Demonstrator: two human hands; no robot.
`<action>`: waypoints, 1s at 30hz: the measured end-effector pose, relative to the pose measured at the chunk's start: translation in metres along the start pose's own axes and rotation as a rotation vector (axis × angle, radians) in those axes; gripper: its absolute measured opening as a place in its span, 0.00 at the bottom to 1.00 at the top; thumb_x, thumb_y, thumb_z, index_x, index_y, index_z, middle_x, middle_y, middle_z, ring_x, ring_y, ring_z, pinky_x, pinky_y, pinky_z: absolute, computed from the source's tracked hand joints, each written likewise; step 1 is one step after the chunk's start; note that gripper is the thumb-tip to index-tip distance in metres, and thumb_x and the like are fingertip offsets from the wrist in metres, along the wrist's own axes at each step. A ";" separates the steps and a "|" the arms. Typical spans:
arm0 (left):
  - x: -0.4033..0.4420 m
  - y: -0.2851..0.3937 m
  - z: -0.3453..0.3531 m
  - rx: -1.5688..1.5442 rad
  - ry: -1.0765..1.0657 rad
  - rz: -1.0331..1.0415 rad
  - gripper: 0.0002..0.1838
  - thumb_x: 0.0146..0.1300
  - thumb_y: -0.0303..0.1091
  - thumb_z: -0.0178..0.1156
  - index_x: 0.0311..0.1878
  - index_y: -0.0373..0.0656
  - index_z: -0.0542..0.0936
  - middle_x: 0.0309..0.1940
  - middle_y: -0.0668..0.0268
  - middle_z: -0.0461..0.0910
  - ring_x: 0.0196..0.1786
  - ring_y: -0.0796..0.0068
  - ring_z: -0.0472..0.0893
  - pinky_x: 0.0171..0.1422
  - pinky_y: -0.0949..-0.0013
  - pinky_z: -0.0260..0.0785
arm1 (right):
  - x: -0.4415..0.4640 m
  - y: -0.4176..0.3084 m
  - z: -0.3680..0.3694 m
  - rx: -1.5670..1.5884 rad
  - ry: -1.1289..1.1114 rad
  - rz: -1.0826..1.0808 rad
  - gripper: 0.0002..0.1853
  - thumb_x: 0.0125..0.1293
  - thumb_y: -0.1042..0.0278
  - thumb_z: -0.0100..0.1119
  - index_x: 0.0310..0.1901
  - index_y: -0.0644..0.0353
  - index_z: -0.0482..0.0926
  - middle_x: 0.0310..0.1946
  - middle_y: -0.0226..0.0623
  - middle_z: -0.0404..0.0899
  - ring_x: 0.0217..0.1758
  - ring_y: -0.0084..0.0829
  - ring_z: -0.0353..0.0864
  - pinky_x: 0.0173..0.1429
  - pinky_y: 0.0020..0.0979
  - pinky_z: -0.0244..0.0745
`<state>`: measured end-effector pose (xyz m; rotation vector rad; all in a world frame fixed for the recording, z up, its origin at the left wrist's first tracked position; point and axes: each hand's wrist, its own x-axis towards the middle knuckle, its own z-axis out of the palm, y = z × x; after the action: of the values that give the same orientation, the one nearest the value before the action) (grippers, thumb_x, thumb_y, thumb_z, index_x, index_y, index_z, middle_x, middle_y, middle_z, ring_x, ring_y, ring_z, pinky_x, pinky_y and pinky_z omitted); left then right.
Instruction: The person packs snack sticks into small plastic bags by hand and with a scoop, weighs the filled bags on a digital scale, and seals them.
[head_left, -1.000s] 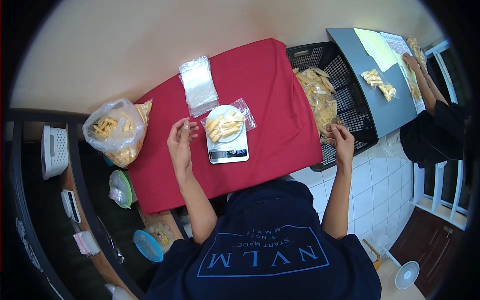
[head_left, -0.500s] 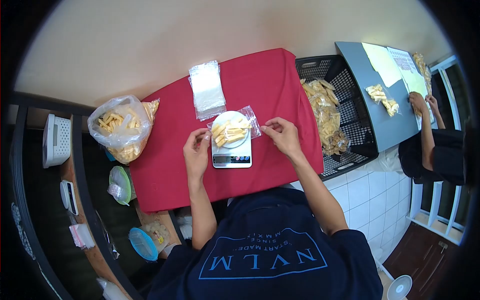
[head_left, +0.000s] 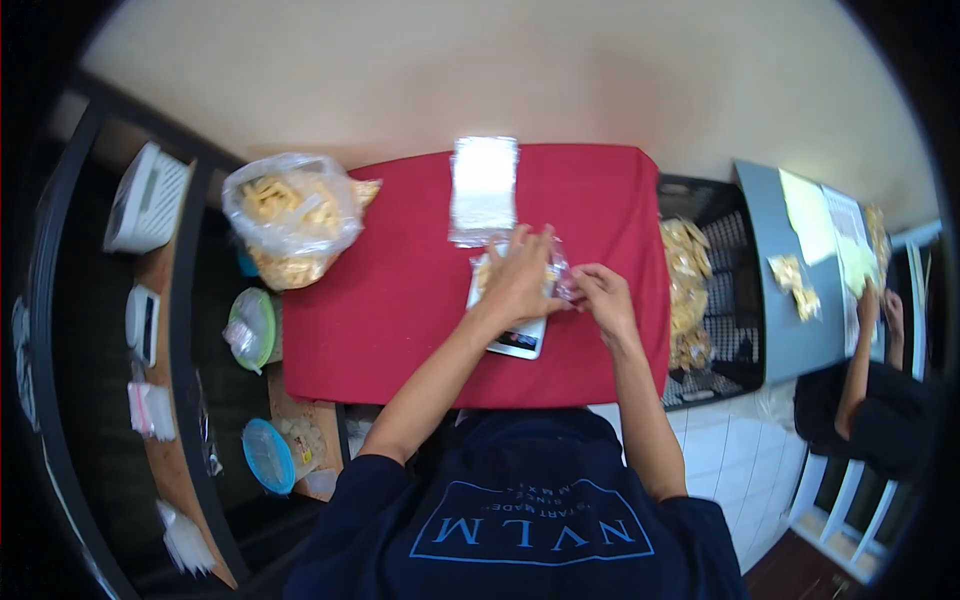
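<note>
A red cloth-covered table (head_left: pixel 400 330) carries a flat white scale (head_left: pixel 517 347) and, behind it, stacked clear plastic pouches (head_left: pixel 484 190). A translucent bag of yellow sticks (head_left: pixel 295 220) sits at the left end.

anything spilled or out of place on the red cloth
Nothing stands out: no loose snack pieces show on the red cloth, and the stack of clear bags lies fairly neat. The left hand covers much of the scale, so spillage right under it can't be ruled out.
</note>
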<state>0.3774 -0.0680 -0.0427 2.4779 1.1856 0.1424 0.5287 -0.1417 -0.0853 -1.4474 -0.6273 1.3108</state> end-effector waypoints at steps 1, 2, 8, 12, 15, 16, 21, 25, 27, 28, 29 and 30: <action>0.002 -0.003 -0.005 -0.002 -0.059 0.000 0.59 0.39 0.59 0.75 0.70 0.34 0.61 0.68 0.49 0.64 0.75 0.50 0.56 0.74 0.36 0.44 | -0.003 -0.007 0.002 0.005 -0.009 0.005 0.09 0.70 0.68 0.57 0.44 0.64 0.80 0.31 0.31 0.82 0.32 0.18 0.79 0.31 0.19 0.71; 0.001 -0.006 -0.006 -0.036 -0.007 0.040 0.54 0.42 0.57 0.74 0.68 0.33 0.64 0.62 0.48 0.69 0.72 0.50 0.61 0.74 0.36 0.44 | -0.006 -0.013 0.002 0.011 -0.021 0.013 0.09 0.71 0.68 0.56 0.45 0.64 0.80 0.32 0.32 0.83 0.32 0.19 0.79 0.32 0.19 0.72; -0.021 -0.033 -0.016 -0.440 0.309 0.139 0.41 0.47 0.47 0.75 0.61 0.35 0.72 0.50 0.54 0.74 0.57 0.58 0.75 0.66 0.51 0.62 | -0.006 -0.048 0.014 0.096 -0.054 -0.046 0.10 0.72 0.67 0.54 0.47 0.64 0.79 0.33 0.35 0.83 0.33 0.19 0.79 0.32 0.19 0.72; -0.044 -0.060 -0.035 -0.835 0.450 0.093 0.36 0.51 0.38 0.74 0.61 0.33 0.72 0.47 0.58 0.76 0.51 0.66 0.78 0.57 0.66 0.71 | -0.001 -0.071 0.056 -0.094 -0.044 -0.167 0.09 0.71 0.68 0.58 0.44 0.65 0.80 0.30 0.32 0.82 0.30 0.17 0.77 0.30 0.20 0.68; -0.075 -0.091 -0.035 -1.166 0.563 0.113 0.34 0.54 0.31 0.70 0.63 0.30 0.70 0.46 0.59 0.76 0.50 0.69 0.77 0.56 0.67 0.71 | 0.013 -0.081 0.097 -0.247 -0.204 -0.296 0.09 0.70 0.68 0.59 0.37 0.65 0.82 0.24 0.29 0.80 0.26 0.15 0.73 0.30 0.19 0.66; -0.086 -0.101 -0.037 -1.408 0.613 0.103 0.34 0.54 0.30 0.68 0.64 0.30 0.69 0.47 0.59 0.76 0.51 0.70 0.77 0.56 0.67 0.71 | 0.019 -0.085 0.113 -0.301 -0.268 -0.334 0.09 0.68 0.69 0.60 0.37 0.67 0.82 0.26 0.30 0.81 0.27 0.17 0.75 0.32 0.20 0.69; -0.151 -0.150 -0.063 -1.416 0.852 0.024 0.43 0.55 0.48 0.70 0.66 0.27 0.65 0.51 0.56 0.76 0.52 0.70 0.78 0.59 0.67 0.70 | 0.041 -0.121 0.231 -0.599 -0.393 -0.577 0.10 0.63 0.68 0.65 0.38 0.67 0.85 0.30 0.43 0.85 0.33 0.32 0.84 0.40 0.32 0.77; -0.190 -0.195 -0.076 -1.285 1.058 -0.031 0.42 0.56 0.51 0.68 0.65 0.28 0.66 0.51 0.54 0.76 0.48 0.70 0.78 0.55 0.68 0.71 | 0.088 -0.116 0.319 -0.803 -0.437 -0.852 0.14 0.59 0.66 0.67 0.44 0.65 0.84 0.39 0.47 0.85 0.41 0.46 0.83 0.49 0.40 0.77; -0.204 -0.219 -0.080 -1.256 1.128 -0.079 0.42 0.58 0.53 0.65 0.66 0.28 0.66 0.52 0.54 0.75 0.50 0.70 0.77 0.56 0.67 0.71 | 0.101 -0.112 0.356 -0.871 -0.449 -0.940 0.15 0.59 0.66 0.67 0.46 0.65 0.84 0.40 0.47 0.85 0.45 0.46 0.81 0.52 0.41 0.76; -0.209 -0.231 -0.080 -1.251 1.155 -0.095 0.42 0.59 0.53 0.63 0.66 0.29 0.65 0.52 0.55 0.75 0.51 0.70 0.77 0.57 0.67 0.71 | 0.106 -0.111 0.370 -0.934 -0.444 -1.025 0.16 0.59 0.65 0.68 0.47 0.64 0.83 0.42 0.47 0.85 0.49 0.46 0.80 0.55 0.42 0.74; -0.213 -0.241 -0.080 -1.256 1.170 -0.101 0.42 0.59 0.53 0.63 0.66 0.29 0.65 0.52 0.55 0.75 0.51 0.70 0.77 0.57 0.67 0.71 | 0.112 -0.110 0.383 -1.032 -0.505 -0.949 0.18 0.59 0.65 0.67 0.50 0.63 0.82 0.43 0.47 0.84 0.52 0.48 0.76 0.58 0.44 0.72; -0.216 -0.250 -0.081 -1.256 1.171 -0.122 0.41 0.61 0.53 0.60 0.66 0.29 0.64 0.54 0.54 0.74 0.53 0.69 0.76 0.58 0.66 0.72 | 0.117 -0.108 0.392 -1.042 -0.518 -0.951 0.18 0.59 0.65 0.67 0.50 0.63 0.82 0.43 0.47 0.84 0.52 0.48 0.76 0.58 0.44 0.72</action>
<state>0.0368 -0.0678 -0.0486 1.0613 0.9997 1.8020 0.2216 0.1296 0.0206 -1.2008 -2.2456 0.5214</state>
